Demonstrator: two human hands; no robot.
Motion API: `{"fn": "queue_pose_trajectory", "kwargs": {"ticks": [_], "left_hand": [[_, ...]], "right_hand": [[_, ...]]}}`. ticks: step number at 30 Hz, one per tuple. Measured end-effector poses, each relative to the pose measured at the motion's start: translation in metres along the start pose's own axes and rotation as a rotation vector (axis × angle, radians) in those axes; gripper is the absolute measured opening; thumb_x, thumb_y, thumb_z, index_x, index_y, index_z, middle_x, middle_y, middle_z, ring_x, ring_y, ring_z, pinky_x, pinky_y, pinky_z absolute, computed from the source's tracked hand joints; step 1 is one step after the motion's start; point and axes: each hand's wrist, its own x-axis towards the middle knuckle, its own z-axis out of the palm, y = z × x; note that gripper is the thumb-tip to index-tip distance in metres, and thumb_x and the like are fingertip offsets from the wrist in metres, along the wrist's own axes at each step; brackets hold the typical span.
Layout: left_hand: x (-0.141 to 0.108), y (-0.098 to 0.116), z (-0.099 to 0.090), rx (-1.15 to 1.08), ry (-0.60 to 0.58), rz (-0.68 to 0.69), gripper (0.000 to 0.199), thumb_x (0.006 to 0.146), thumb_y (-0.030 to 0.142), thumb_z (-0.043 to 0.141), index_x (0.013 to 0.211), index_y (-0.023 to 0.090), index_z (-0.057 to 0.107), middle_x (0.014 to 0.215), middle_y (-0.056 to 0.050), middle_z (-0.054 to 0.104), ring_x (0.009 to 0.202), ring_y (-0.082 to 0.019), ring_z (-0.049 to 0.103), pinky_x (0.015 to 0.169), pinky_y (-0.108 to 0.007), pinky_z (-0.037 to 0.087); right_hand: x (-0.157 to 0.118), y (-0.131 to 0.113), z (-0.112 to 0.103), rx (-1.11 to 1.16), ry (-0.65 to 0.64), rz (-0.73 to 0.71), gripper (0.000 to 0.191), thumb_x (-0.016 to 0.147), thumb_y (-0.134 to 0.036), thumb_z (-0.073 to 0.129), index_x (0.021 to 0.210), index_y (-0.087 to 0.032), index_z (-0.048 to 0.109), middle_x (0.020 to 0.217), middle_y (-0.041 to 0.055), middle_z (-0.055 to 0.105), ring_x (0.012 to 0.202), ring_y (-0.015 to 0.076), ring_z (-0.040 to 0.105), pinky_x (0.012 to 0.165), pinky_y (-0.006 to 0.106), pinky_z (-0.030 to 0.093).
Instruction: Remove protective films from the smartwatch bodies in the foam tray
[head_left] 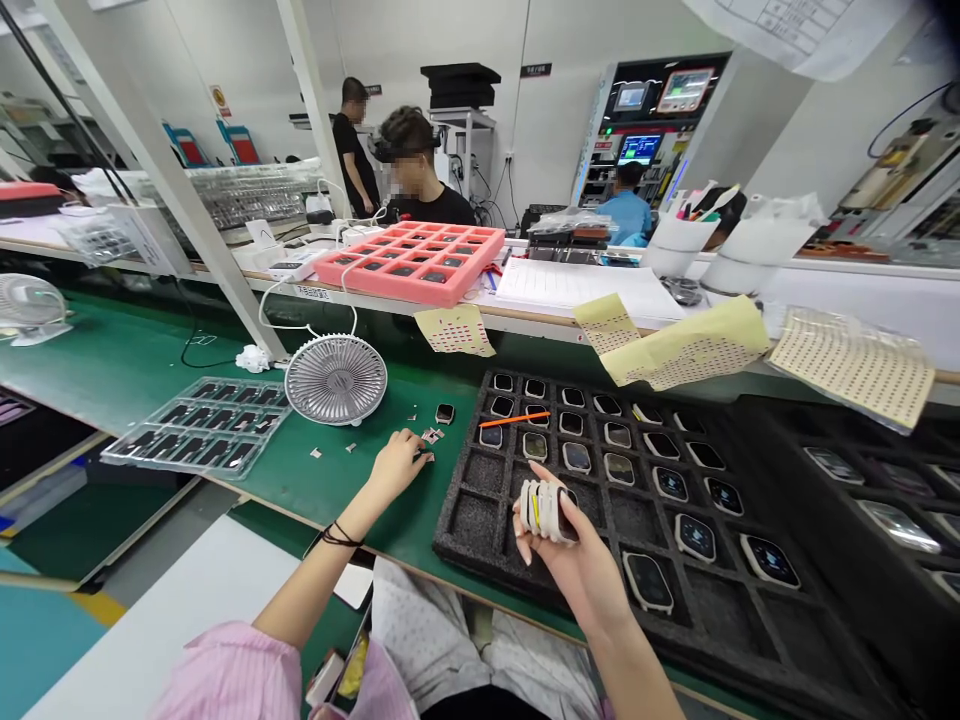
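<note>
My right hand [574, 545] is wrapped round a stack of several smartwatch cases [541, 510], held on edge above the black foam tray [472, 548]. A yellow strip shows between two of the cases. On the green bench, my left hand [397, 468] has its fingers bent down and closed at a small dark thing I cannot make out. Small pinkish-white scraps [433, 435] lie at its fingertips. Just beyond them sits a single smartwatch [445, 413]. Many compartments of the foam tray hold smartwatches [695, 537], some with lit screens; others are bare foam.
A round white fan [336, 380] and a clear plastic tray of dark parts [199, 425] stand left. Another black foam tray [847, 440] is at right. Yellow sticker sheets [682, 345] hang from the shelf, which bears a pink foam tray [450, 285]. Other people [427, 170] are beyond.
</note>
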Motion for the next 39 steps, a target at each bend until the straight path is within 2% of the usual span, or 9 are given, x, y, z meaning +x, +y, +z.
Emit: {"fn": "queue_pose_trajectory", "kwargs": {"ticks": [6,12,14,18,21,29,33,36,39], "left_hand": [[0.014,-0.013,0.021,-0.048,0.0,-0.028,0.016,0.084,0.027,0.054,0.085,0.012,0.062,0.096,-0.01,0.056,0.099,-0.025,0.052,0.087,-0.035,0.046],[0.007,0.007,0.003,-0.158,0.073,0.025,0.012,0.087,0.022,0.052,0.086,0.013,0.06,0.085,-0.005,0.062,0.082,-0.017,0.057,0.076,-0.027,0.047],[-0.008,0.028,-0.009,-0.273,0.177,0.193,0.013,0.089,0.025,0.051,0.089,0.015,0.06,0.084,-0.003,0.062,0.076,-0.012,0.057,0.072,-0.023,0.047],[-0.039,0.073,-0.032,-0.428,0.297,0.854,0.01,0.088,0.015,0.053,0.094,0.016,0.061,0.092,-0.003,0.064,0.086,-0.008,0.06,0.078,-0.016,0.049],[-0.049,0.09,-0.039,-0.371,0.32,1.04,0.013,0.087,0.01,0.054,0.099,0.014,0.059,0.095,-0.005,0.064,0.085,-0.008,0.061,0.075,-0.016,0.051],[-0.055,0.1,-0.046,0.038,0.465,1.183,0.014,0.087,0.007,0.048,0.097,0.005,0.058,0.091,-0.011,0.064,0.085,-0.018,0.061,0.071,-0.03,0.057],[-0.059,0.109,-0.048,0.149,0.481,1.219,0.015,0.089,0.008,0.044,0.089,0.007,0.059,0.086,-0.011,0.063,0.081,-0.018,0.061,0.073,-0.031,0.057],[-0.062,0.112,-0.053,0.164,0.431,1.217,0.017,0.089,0.008,0.043,0.092,0.007,0.059,0.09,-0.012,0.063,0.086,-0.018,0.062,0.075,-0.03,0.057],[-0.059,0.108,-0.061,0.106,0.284,1.202,0.02,0.089,0.009,0.044,0.104,0.007,0.057,0.098,-0.011,0.064,0.095,-0.018,0.06,0.079,-0.027,0.056]], "right_hand": [[-0.002,0.005,0.003,-0.003,-0.005,0.015,0.064,0.086,-0.042,0.051,0.142,-0.02,0.028,0.083,0.0069,0.058,0.069,0.0177,0.054,0.055,0.029,0.042],[0.001,0.003,0.002,0.057,-0.016,0.031,0.064,0.087,-0.04,0.051,0.142,-0.017,0.027,0.082,0.0082,0.06,0.068,0.018,0.054,0.054,0.028,0.041],[0.003,0.002,0.002,0.089,-0.017,0.056,0.065,0.086,-0.04,0.051,0.141,-0.015,0.027,0.081,0.0085,0.06,0.067,0.018,0.053,0.052,0.027,0.04],[0.005,0.001,0.004,0.15,-0.028,0.116,0.064,0.085,-0.04,0.051,0.139,-0.015,0.03,0.079,0.0075,0.059,0.064,0.0179,0.054,0.049,0.026,0.039],[0.004,0.001,0.004,0.194,-0.039,0.156,0.06,0.085,-0.041,0.05,0.137,-0.016,0.034,0.083,0.0063,0.058,0.063,0.0178,0.054,0.047,0.026,0.038],[-0.001,-0.001,0.0,0.191,-0.035,0.131,0.052,0.087,-0.04,0.048,0.132,-0.014,0.041,0.084,0.0062,0.057,0.063,0.0176,0.055,0.045,0.025,0.038],[-0.002,-0.002,0.0,0.19,-0.038,0.117,0.049,0.089,-0.038,0.047,0.132,-0.016,0.042,0.08,0.0046,0.057,0.064,0.0173,0.056,0.046,0.025,0.039],[-0.003,-0.004,-0.001,0.21,-0.054,0.148,0.048,0.089,-0.038,0.045,0.131,-0.015,0.042,0.076,0.0039,0.056,0.06,0.0165,0.054,0.044,0.024,0.037],[-0.004,-0.006,-0.004,0.233,-0.101,0.2,0.047,0.089,-0.039,0.045,0.129,-0.014,0.044,0.078,0.0043,0.057,0.057,0.0159,0.054,0.042,0.024,0.034]]}}
